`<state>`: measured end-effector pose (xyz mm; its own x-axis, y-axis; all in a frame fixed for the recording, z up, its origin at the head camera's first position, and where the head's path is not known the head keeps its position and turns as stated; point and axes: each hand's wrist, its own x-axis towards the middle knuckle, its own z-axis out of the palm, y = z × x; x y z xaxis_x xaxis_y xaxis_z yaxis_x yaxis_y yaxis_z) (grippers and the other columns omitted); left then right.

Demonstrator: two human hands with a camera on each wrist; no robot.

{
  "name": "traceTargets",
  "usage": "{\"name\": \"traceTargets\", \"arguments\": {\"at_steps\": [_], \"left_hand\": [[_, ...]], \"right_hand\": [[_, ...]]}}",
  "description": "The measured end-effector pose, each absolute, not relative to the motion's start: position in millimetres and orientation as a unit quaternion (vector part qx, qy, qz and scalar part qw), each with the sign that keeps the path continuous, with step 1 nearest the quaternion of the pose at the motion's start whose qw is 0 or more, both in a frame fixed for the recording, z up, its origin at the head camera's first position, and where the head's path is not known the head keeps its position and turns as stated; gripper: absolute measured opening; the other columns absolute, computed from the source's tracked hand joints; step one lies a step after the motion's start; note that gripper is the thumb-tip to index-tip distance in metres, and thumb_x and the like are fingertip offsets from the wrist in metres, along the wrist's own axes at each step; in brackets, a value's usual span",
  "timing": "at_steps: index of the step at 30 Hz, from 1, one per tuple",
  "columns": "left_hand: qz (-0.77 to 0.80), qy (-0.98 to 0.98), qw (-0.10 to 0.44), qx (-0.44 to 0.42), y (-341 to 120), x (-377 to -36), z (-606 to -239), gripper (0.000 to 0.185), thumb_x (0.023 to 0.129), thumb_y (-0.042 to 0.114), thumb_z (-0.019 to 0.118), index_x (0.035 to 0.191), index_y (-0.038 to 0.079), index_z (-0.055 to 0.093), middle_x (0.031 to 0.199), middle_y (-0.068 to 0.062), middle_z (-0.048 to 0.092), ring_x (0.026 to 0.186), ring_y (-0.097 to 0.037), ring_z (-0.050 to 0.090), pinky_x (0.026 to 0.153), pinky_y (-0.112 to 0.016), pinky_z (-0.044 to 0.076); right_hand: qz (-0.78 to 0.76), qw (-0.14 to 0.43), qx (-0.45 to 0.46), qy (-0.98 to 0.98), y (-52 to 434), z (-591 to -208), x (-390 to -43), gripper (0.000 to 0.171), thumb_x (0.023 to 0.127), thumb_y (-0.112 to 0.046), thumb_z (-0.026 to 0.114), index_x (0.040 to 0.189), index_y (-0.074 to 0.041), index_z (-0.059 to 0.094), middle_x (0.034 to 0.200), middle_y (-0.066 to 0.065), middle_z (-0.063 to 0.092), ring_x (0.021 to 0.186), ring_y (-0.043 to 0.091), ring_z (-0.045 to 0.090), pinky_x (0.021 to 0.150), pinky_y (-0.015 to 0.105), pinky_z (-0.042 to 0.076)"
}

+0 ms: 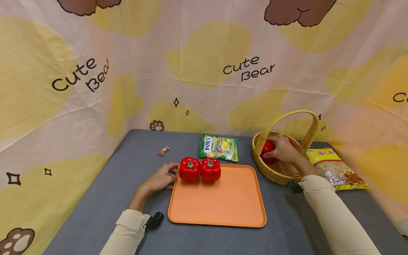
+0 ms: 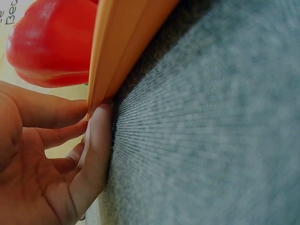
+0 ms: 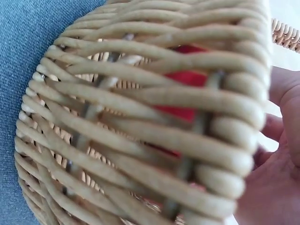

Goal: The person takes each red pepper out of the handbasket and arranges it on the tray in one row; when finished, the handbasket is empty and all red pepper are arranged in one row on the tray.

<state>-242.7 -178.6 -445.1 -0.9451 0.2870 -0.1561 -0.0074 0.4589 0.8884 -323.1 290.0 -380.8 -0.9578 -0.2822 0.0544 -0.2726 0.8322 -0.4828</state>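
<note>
Two red bell peppers, one on the left point(image 1: 190, 170) and one on the right point(image 1: 210, 170), stand side by side at the back left of an orange tray point(image 1: 223, 205). My left hand point(image 1: 161, 177) pinches the tray's left rim; in the left wrist view, fingers of this hand point(image 2: 51, 154) lie on both sides of the edge. Over on the right, my right hand point(image 1: 283, 149) reaches into a wicker basket point(image 1: 275, 173) and grips a red bell pepper point(image 1: 268, 152). More red shows beyond that hand. In the right wrist view, the basket weave point(image 3: 140, 103) hides most of the grip.
Behind the tray lies a green FOX'S candy bag point(image 1: 220, 147). A small wrapped candy point(image 1: 163, 151) is at the back left. Right of the basket, partly behind the right forearm, rests a yellow food packet point(image 1: 338, 170). The basket's tall handle point(image 1: 293, 112) arches above the right hand.
</note>
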Motion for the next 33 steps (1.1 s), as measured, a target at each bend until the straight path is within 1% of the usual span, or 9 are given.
{"name": "traceTargets", "arguments": {"at_steps": [3, 7, 9, 13, 18, 23, 30, 33], "left_hand": [[0.511, 0.843, 0.144, 0.084, -178.9, -243.1, -445.5, 0.050, 0.090, 0.000, 0.050, 0.140, 0.000, 0.045, 0.120, -0.018, 0.050, 0.094, -0.024, 0.060, 0.068, -0.039, 0.059], [0.509, 0.845, 0.143, 0.078, -178.2, -243.5, -446.2, 0.050, 0.090, 0.000, 0.050, 0.140, 0.001, 0.046, 0.120, -0.017, 0.050, 0.094, -0.024, 0.060, 0.067, -0.038, 0.059], [0.507, 0.847, 0.142, 0.074, -178.0, -243.6, -446.4, 0.050, 0.090, 0.001, 0.050, 0.140, 0.002, 0.046, 0.119, -0.017, 0.049, 0.094, -0.024, 0.060, 0.067, -0.037, 0.059], [0.504, 0.850, 0.139, 0.066, -177.5, -244.6, -447.4, 0.050, 0.090, 0.001, 0.051, 0.140, 0.003, 0.046, 0.119, -0.016, 0.049, 0.093, -0.022, 0.060, 0.066, -0.036, 0.059], [0.504, 0.850, 0.140, 0.065, -177.0, -244.5, -446.8, 0.050, 0.090, 0.002, 0.051, 0.139, 0.003, 0.047, 0.119, -0.016, 0.049, 0.093, -0.023, 0.060, 0.066, -0.036, 0.059], [0.506, 0.848, 0.140, 0.067, -176.9, -244.3, -446.0, 0.050, 0.090, 0.001, 0.051, 0.140, 0.003, 0.046, 0.119, -0.016, 0.050, 0.093, -0.023, 0.060, 0.067, -0.036, 0.059], [0.507, 0.847, 0.144, 0.070, -177.1, -243.8, -444.9, 0.051, 0.090, 0.001, 0.050, 0.141, 0.002, 0.045, 0.121, -0.017, 0.051, 0.093, -0.023, 0.061, 0.067, -0.037, 0.059], [0.502, 0.849, 0.148, 0.073, -177.2, -243.4, -444.4, 0.051, 0.090, 0.002, 0.050, 0.141, 0.002, 0.044, 0.122, -0.017, 0.049, 0.095, -0.024, 0.060, 0.068, -0.036, 0.059]], "right_hand": [[-0.253, 0.007, -0.149, 0.956, 291.3, -381.7, -323.0, 0.074, 0.076, -0.025, 0.082, 0.135, 0.006, 0.050, 0.126, 0.032, 0.047, 0.114, 0.046, 0.045, 0.091, 0.055, 0.048], [-0.270, 0.011, -0.147, 0.951, 295.3, -381.5, -321.5, 0.072, 0.077, -0.025, 0.082, 0.134, 0.005, 0.050, 0.121, 0.027, 0.058, 0.104, 0.039, 0.059, 0.085, 0.049, 0.053], [-0.280, 0.018, -0.137, 0.950, 297.2, -380.6, -319.6, 0.072, 0.078, -0.025, 0.081, 0.135, 0.004, 0.049, 0.121, 0.026, 0.058, 0.103, 0.037, 0.060, 0.085, 0.048, 0.053], [-0.279, 0.011, -0.126, 0.952, 300.7, -378.1, -314.7, 0.076, 0.078, -0.026, 0.081, 0.138, 0.004, 0.045, 0.124, 0.027, 0.056, 0.108, 0.038, 0.057, 0.091, 0.051, 0.049], [-0.266, -0.013, -0.121, 0.956, 304.2, -374.2, -305.5, 0.080, 0.079, -0.026, 0.080, 0.142, 0.004, 0.039, 0.133, 0.028, 0.049, 0.118, 0.043, 0.048, 0.097, 0.059, 0.042], [-0.280, -0.018, -0.120, 0.952, 305.9, -372.2, -294.1, 0.079, 0.082, -0.027, 0.077, 0.143, 0.005, 0.037, 0.141, 0.030, 0.039, 0.124, 0.047, 0.041, 0.097, 0.063, 0.041], [-0.294, -0.025, -0.107, 0.950, 306.0, -368.0, -274.4, 0.080, 0.084, -0.034, 0.074, 0.146, 0.001, 0.036, 0.141, 0.031, 0.034, 0.124, 0.048, 0.038, 0.097, 0.066, 0.039], [-0.305, -0.033, -0.099, 0.946, 306.0, -366.3, -264.7, 0.081, 0.085, -0.037, 0.073, 0.147, -0.001, 0.035, 0.138, 0.030, 0.035, 0.122, 0.048, 0.038, 0.095, 0.067, 0.040]]}}
